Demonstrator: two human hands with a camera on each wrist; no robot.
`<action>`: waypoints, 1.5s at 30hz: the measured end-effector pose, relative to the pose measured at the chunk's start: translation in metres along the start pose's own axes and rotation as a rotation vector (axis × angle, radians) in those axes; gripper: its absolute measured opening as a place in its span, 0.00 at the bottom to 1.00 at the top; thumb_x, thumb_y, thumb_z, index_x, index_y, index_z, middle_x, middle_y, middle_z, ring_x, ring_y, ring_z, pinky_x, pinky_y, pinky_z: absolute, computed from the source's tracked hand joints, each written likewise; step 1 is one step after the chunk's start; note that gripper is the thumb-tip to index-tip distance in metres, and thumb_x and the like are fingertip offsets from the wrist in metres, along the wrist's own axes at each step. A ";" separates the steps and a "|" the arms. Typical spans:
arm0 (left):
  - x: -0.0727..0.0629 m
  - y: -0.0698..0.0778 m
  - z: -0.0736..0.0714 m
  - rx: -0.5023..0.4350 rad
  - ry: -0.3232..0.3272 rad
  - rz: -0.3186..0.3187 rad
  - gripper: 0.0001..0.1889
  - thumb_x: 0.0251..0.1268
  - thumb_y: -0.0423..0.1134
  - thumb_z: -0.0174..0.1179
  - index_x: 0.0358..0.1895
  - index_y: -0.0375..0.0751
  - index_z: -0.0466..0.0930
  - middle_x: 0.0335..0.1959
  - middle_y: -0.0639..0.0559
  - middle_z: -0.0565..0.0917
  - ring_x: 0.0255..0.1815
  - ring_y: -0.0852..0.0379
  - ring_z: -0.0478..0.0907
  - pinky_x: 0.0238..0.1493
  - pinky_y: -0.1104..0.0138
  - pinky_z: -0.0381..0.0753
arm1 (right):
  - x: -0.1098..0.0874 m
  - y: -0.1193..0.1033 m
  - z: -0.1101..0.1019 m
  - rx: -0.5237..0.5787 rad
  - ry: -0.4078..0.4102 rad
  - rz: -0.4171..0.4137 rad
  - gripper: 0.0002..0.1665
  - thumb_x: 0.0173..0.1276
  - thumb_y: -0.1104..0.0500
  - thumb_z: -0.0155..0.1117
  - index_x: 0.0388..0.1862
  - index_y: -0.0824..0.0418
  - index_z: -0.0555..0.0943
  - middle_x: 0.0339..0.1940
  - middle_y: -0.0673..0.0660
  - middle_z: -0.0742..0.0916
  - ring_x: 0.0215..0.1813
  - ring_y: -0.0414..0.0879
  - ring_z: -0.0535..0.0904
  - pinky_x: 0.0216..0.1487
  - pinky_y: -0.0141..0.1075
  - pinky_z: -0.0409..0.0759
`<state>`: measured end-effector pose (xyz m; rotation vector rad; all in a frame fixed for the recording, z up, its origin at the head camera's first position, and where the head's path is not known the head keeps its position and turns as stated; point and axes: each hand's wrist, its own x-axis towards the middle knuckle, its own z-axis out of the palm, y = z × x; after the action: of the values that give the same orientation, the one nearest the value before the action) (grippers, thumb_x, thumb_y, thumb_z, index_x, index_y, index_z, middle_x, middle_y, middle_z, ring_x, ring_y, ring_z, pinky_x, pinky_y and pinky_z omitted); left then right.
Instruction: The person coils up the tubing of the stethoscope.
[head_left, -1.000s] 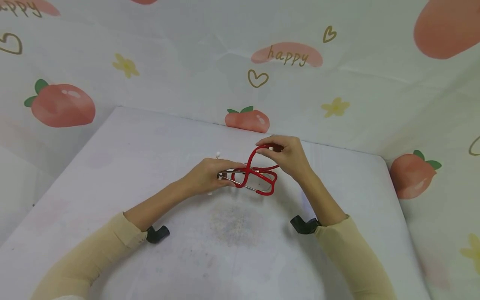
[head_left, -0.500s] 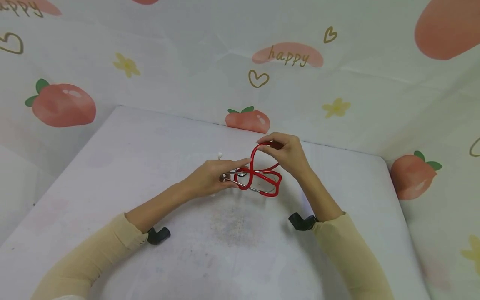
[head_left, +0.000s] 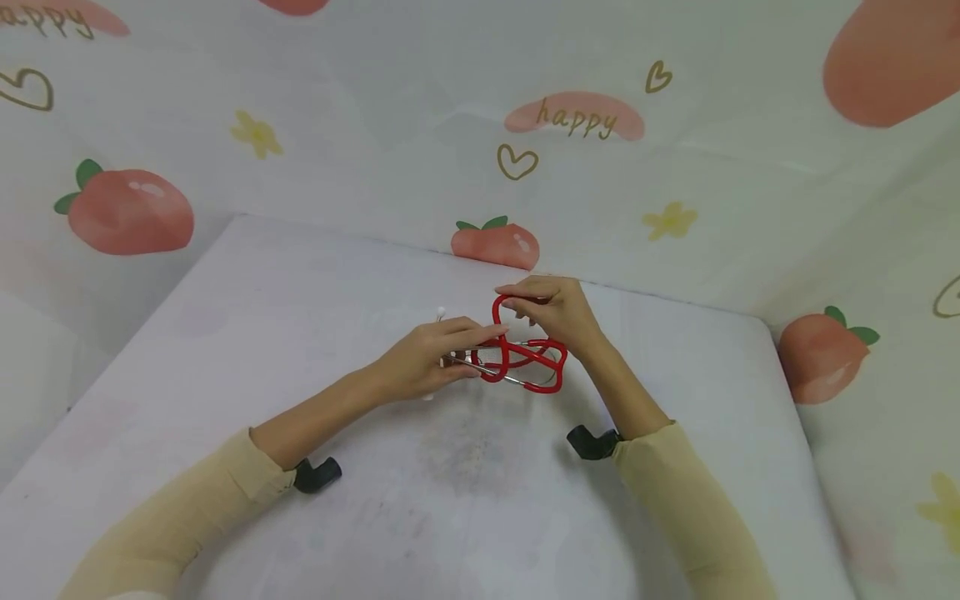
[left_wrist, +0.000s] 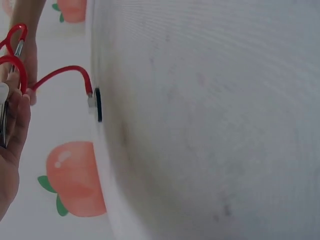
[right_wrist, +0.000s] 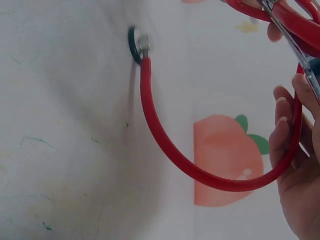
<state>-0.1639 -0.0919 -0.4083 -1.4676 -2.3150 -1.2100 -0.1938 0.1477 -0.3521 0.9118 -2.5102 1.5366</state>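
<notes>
Two forearms (head_left: 315,417) slant inward, left hand (head_left: 423,356) and leftward-bent right hand (head_left: 561,314) each with grip clamped on a red stethoscope (head_left: 527,353).

From my remote station I log: left sleeve (head_left: 168,517), beige, creased, its cuff (head_left: 264,458) plain; right sleeve (head_left: 697,517), matching beige, with a similar plain edge; left-wrist fitting (head_left: 318,476), black, bent like a pipe elbow; right-wrist fitting (head_left: 591,443), also black and bent; left hand (head_left: 420,358) and right hand (head_left: 558,310), both bare, the fingernails short
</notes>
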 end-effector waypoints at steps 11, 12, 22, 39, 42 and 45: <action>0.001 -0.001 0.000 -0.073 0.023 -0.010 0.30 0.56 0.27 0.72 0.64 0.43 0.77 0.55 0.51 0.82 0.44 0.60 0.80 0.39 0.73 0.82 | 0.001 0.004 0.001 0.007 -0.116 0.133 0.14 0.67 0.70 0.66 0.51 0.71 0.85 0.39 0.65 0.89 0.34 0.61 0.80 0.32 0.32 0.79; 0.001 -0.001 0.000 -0.082 0.032 -0.015 0.30 0.55 0.28 0.73 0.64 0.42 0.77 0.54 0.52 0.82 0.42 0.60 0.80 0.39 0.73 0.83 | 0.001 0.004 0.001 0.011 -0.125 0.145 0.14 0.68 0.69 0.65 0.52 0.70 0.85 0.41 0.65 0.89 0.36 0.62 0.81 0.34 0.33 0.80; 0.001 -0.006 -0.007 -0.108 0.149 -0.059 0.32 0.51 0.27 0.75 0.63 0.40 0.78 0.45 0.49 0.85 0.33 0.60 0.81 0.35 0.70 0.84 | -0.007 0.050 0.006 0.043 -0.121 0.210 0.19 0.70 0.66 0.64 0.59 0.62 0.83 0.48 0.62 0.88 0.47 0.60 0.85 0.45 0.43 0.85; 0.001 -0.008 -0.010 -0.115 0.204 -0.101 0.34 0.49 0.27 0.76 0.64 0.39 0.77 0.53 0.47 0.85 0.36 0.58 0.87 0.41 0.70 0.85 | -0.034 0.063 0.020 0.012 -0.147 0.426 0.18 0.72 0.53 0.64 0.54 0.62 0.85 0.39 0.55 0.90 0.38 0.49 0.83 0.44 0.38 0.84; 0.001 -0.011 -0.009 -0.110 0.210 -0.105 0.34 0.49 0.27 0.75 0.64 0.38 0.77 0.53 0.47 0.85 0.35 0.59 0.87 0.41 0.69 0.85 | -0.039 0.061 0.023 0.099 -0.165 0.490 0.21 0.72 0.55 0.63 0.60 0.61 0.82 0.35 0.58 0.88 0.34 0.51 0.83 0.41 0.37 0.83; 0.000 -0.012 -0.009 -0.100 0.213 -0.113 0.34 0.49 0.28 0.76 0.64 0.38 0.76 0.52 0.47 0.85 0.34 0.59 0.87 0.40 0.69 0.85 | -0.045 0.059 0.025 0.162 -0.188 0.493 0.21 0.75 0.59 0.59 0.64 0.62 0.79 0.33 0.61 0.86 0.31 0.52 0.81 0.37 0.36 0.83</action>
<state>-0.1765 -0.1005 -0.4089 -1.1834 -2.2484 -1.4542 -0.1812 0.1663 -0.4272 0.4851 -2.9410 1.8845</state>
